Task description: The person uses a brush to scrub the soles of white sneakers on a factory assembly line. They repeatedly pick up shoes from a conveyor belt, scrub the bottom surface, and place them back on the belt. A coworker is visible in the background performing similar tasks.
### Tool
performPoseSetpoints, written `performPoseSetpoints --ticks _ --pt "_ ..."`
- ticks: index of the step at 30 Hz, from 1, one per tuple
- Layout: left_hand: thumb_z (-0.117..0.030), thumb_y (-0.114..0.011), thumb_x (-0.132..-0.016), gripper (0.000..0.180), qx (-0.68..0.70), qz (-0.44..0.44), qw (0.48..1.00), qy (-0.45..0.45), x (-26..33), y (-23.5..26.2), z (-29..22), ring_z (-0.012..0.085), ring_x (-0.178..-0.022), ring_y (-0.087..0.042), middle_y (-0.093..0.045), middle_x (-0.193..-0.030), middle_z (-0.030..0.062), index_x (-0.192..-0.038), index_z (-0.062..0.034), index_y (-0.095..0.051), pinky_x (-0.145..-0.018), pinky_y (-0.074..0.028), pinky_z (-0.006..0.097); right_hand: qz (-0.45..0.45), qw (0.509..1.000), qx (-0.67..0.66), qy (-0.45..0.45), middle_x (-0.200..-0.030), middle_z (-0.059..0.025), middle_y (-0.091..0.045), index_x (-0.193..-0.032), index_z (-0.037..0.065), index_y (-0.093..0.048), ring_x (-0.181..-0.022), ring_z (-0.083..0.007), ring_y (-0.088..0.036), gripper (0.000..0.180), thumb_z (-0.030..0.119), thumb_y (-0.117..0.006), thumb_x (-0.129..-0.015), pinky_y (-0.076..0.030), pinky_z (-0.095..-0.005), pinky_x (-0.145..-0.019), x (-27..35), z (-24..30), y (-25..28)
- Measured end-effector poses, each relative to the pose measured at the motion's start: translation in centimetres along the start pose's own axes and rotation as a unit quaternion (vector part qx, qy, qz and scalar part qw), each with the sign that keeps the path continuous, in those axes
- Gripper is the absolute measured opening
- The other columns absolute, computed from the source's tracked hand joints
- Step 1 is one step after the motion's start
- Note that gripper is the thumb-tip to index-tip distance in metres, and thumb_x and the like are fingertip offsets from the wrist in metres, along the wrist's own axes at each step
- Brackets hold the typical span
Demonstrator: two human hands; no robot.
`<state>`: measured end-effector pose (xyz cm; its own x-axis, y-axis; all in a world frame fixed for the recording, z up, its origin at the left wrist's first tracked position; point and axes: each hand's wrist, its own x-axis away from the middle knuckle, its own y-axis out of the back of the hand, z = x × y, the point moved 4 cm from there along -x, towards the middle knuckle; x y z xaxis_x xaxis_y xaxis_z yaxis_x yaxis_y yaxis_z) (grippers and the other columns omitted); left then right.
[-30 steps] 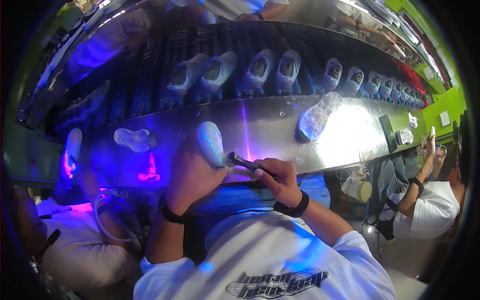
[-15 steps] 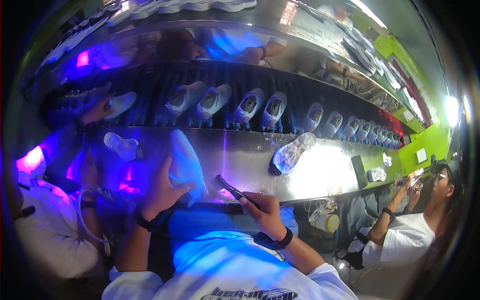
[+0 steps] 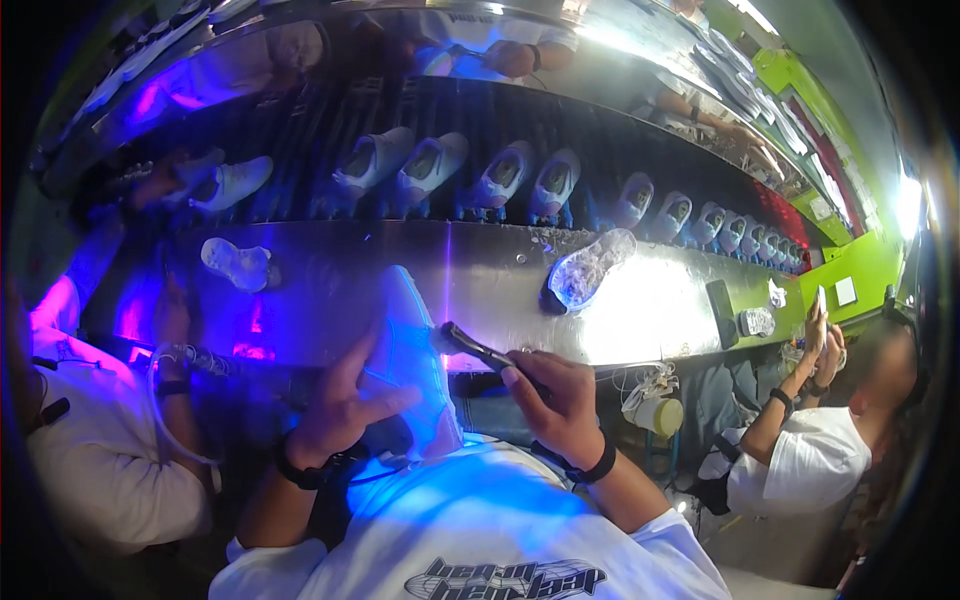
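A white shoe, lit blue and standing toe away from me, is in my left hand. My fingers and thumb close round its left side. My right hand grips a dark-handled brush. Its head is at the right edge of the shoe, where the sole meets the upper; I cannot tell whether it touches. On the metal bench lie a pale shoe sole to the left and a larger, clear-looking sole to the right.
Beyond the bench, several white shoes stand in a row on a dark roller conveyor. A person in a white shirt works at my left, another person at the right. A yellowish tub hangs below the bench's front edge.
The shoe has moved right and nearer my body, in my left hand. My right hand has risen slightly to the right, and the brush head is now close beside the shoe's edge.
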<state>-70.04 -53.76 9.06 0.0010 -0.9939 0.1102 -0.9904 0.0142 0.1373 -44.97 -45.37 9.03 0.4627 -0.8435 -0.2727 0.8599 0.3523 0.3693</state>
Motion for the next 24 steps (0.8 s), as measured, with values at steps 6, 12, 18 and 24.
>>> performPoseSetpoints --ticks 6,12,18,24 --pt "-0.021 -0.083 -0.085 0.102 -0.020 -0.009 1.000 0.021 0.5 -0.2 0.0 0.0212 -0.143 -0.045 -0.046 -0.157 0.0138 -0.164 0.0072 -0.023 -0.122 -0.031 0.036 0.016 0.999 0.027 -0.023 -0.072 -0.0146 -0.063 -0.105 -0.004 -0.075 -0.054 -0.0224 -0.057 0.018 0.010 -0.074 -0.093 -0.042 -0.0350 -0.052 -0.9 1.2 0.7" --pt "-0.015 -0.086 -0.083 0.094 0.083 -0.048 0.995 0.026 0.2 0.0 -0.2 0.0228 -0.144 -0.043 -0.051 -0.152 0.0113 -0.160 0.0042 -0.037 -0.123 -0.030 0.038 0.063 0.997 -0.014 -0.030 -0.071 -0.0159 -0.064 -0.104 -0.005 -0.075 -0.056 -0.0242 -0.060 0.019 0.011 -0.075 -0.093 -0.044 -0.0342 -0.054 -0.1 1.3 1.3" --pt "-0.011 -0.080 -0.087 0.074 0.107 -0.081 0.989 0.067 0.3 0.6 -0.6 0.0154 -0.121 -0.061 -0.062 -0.133 0.0076 -0.152 0.0019 -0.047 -0.104 -0.050 0.033 0.121 0.990 -0.024 -0.064 -0.074 -0.0183 -0.068 -0.104 -0.005 -0.076 -0.060 -0.0275 -0.064 0.024 0.016 -0.075 -0.093 -0.048 -0.0371 -0.057 0.4 1.8 2.3" --pt "-0.008 -0.076 -0.089 0.071 0.185 -0.102 0.975 0.075 -0.7 0.8 -1.2 0.0147 -0.117 -0.063 -0.063 -0.133 0.0075 -0.153 0.0011 -0.047 -0.102 -0.051 0.032 0.140 0.989 -0.024 -0.048 -0.073 -0.0161 -0.068 -0.104 -0.008 -0.075 -0.059 -0.0227 -0.063 0.025 0.014 -0.075 -0.092 -0.047 -0.0350 -0.058 0.9 2.4 3.5"
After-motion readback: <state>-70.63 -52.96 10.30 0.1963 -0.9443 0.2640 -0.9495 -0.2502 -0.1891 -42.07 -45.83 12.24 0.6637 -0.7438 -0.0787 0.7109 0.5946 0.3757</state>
